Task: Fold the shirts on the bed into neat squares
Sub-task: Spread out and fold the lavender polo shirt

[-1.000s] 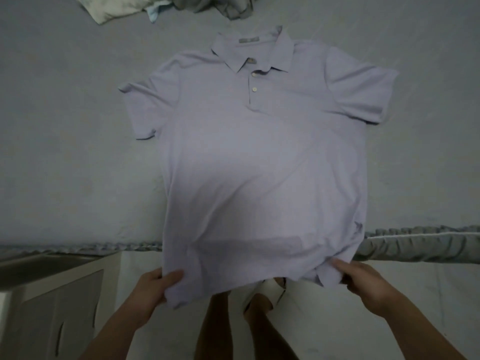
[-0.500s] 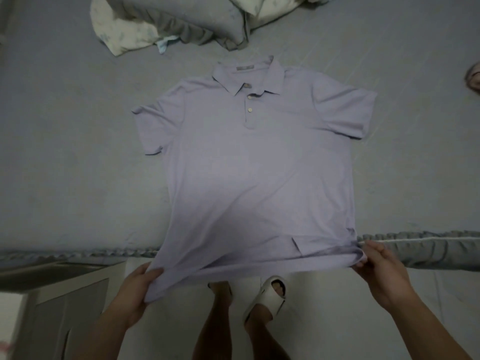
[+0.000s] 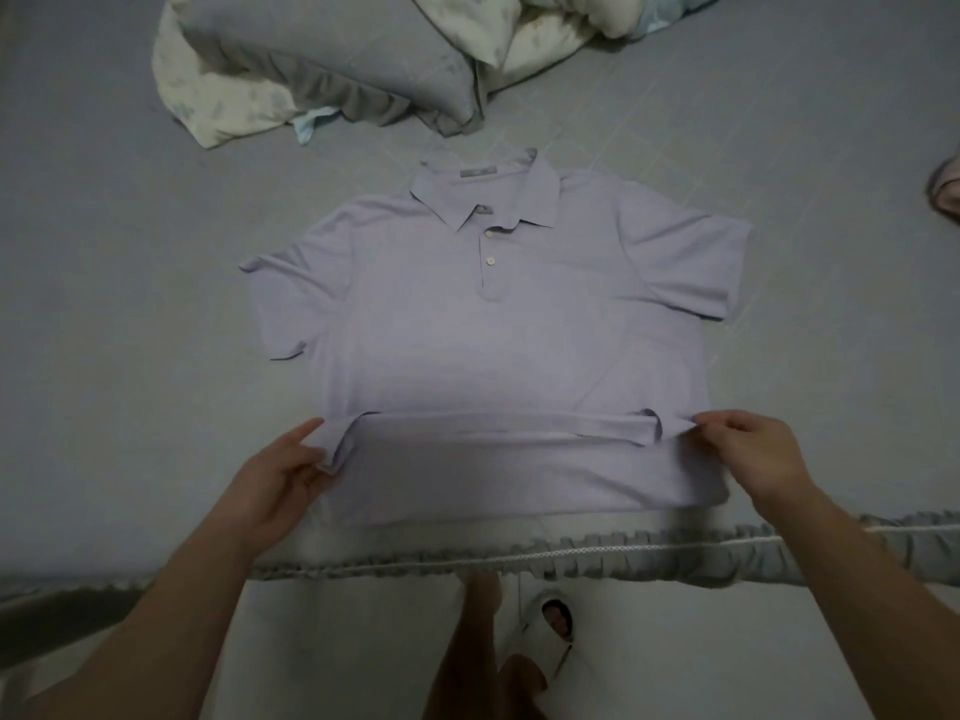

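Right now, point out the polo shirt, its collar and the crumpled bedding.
polo shirt [image 3: 498, 350]: head view, chest panel.
collar [image 3: 524, 192]: head view, right flap.
crumpled bedding [image 3: 332, 54]: head view, grey top.

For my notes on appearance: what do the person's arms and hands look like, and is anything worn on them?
Both forearms are bare: no sleeves reach into view. The left hand and right hand show no gloves, and no rings, watch or bracelets are visible. The light is dim, so small details could be missed.

A pinkish object [image 3: 946, 192] is cut off by the right edge, unidentifiable
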A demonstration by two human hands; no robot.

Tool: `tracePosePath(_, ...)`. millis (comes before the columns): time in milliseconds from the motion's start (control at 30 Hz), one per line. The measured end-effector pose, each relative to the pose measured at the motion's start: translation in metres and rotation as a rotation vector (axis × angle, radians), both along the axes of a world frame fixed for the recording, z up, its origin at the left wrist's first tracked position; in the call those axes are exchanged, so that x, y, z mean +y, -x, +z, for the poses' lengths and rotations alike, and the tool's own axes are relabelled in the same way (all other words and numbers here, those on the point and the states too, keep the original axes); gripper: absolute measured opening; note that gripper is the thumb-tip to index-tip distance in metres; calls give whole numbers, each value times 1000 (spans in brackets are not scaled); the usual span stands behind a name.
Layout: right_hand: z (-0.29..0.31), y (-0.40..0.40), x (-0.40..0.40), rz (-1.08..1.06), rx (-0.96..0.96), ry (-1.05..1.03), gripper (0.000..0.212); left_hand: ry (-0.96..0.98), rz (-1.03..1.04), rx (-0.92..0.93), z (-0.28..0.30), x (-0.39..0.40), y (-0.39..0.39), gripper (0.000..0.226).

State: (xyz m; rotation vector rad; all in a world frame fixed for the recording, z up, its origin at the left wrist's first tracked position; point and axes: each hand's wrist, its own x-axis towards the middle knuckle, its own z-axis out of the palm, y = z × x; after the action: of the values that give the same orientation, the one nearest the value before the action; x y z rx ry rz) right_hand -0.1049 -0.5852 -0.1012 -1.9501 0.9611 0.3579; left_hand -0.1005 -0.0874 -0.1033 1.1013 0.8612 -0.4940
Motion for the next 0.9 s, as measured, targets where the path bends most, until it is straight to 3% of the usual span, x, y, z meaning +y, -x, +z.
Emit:
tracePosePath(67, -13, -9, 5, 217, 64, 187, 21, -157, -182, 39, -16, -6, -8, 55)
tracePosePath(167, -25, -14, 17, 450, 135, 266, 50, -376, -392, 40, -33, -7, -15, 70)
tracePosePath(267, -30, -13, 32, 529, 250, 334, 75, -722, -734, -1, -43, -2, -21, 76)
tracePosePath(367, -32, -21, 36, 496, 342, 400, 66, -1106, -906, -58, -46, 2, -30, 46)
tracePosePath(433, -29, -26, 33, 524, 297, 417, 46, -1266, -878, -268, -41, 3, -37, 23)
tracePosePath(467, -26, -26, 33, 471, 222, 380, 32, -1275, -841, -361, -38, 3, -40, 25)
tracePosePath(533, -17, -22, 31, 251, 43, 266, 7, -1075, -642, -390, -26, -1, -46, 31)
tracePosePath(633, -9, -18, 26, -17, -60, 211, 18, -814, -351, -188, -23, -12, -57, 25)
tracePosePath(700, -16, -25, 23, 29, 84, 210, 26, -819, -376, -127, -35, -14, -65, 25)
tracePosePath(767, -26, -33, 20, 164, 248, 258, 20, -858, -439, -56, -48, -15, -75, 27)
tracePosePath(900, -34, -43, 21, 140, 196, 323, 16, -842, -302, 3, -62, -9, -90, 8)
